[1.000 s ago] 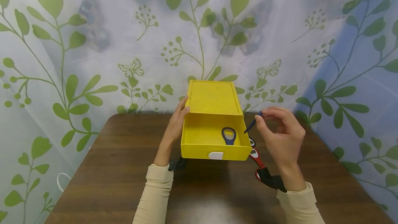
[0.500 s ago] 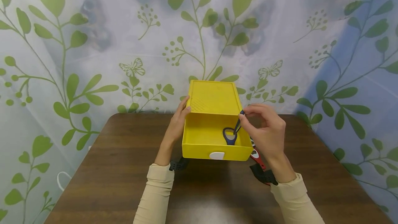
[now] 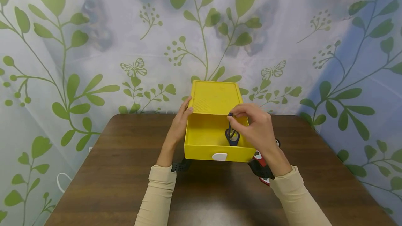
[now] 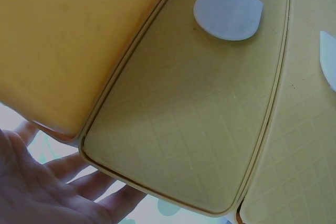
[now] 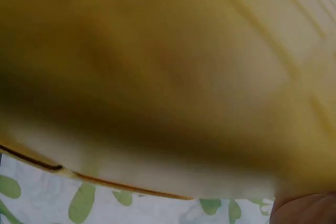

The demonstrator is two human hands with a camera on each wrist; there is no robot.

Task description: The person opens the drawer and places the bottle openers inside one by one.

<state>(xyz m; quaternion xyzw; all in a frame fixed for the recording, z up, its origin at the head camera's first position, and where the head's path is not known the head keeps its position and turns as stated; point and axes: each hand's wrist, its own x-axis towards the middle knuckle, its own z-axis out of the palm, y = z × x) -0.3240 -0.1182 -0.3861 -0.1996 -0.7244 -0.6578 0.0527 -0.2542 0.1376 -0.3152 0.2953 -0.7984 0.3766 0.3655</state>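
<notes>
In the head view a yellow drawer unit (image 3: pixel 216 97) stands on the table with its top drawer (image 3: pixel 201 152) pulled out. A dark blue bottle opener (image 3: pixel 233 143) lies inside the drawer. Above it, my right hand (image 3: pixel 255 125) pinches another dark blue bottle opener (image 3: pixel 230 126) by its top end, and it hangs down into the drawer. My left hand (image 3: pixel 178 123) rests along the unit's left side with fingers extended. The left wrist view shows that hand's fingers reaching around the edge. Blurred yellow plastic fills most of the right wrist view.
Red bottle openers (image 3: pixel 260 159) lie on the brown table (image 3: pixel 135 170) right of the unit, partly behind my right wrist. A dark-rimmed opener end (image 3: pixel 277 142) shows beside my forearm. Lower drawers have white handles (image 4: pixel 228 11). A patterned curtain (image 3: pixel 150 79) hangs behind.
My right hand has moved left with the pinched bottle opener, from outside the drawer's right wall to over the one lying inside. My left hand has stayed in place.
</notes>
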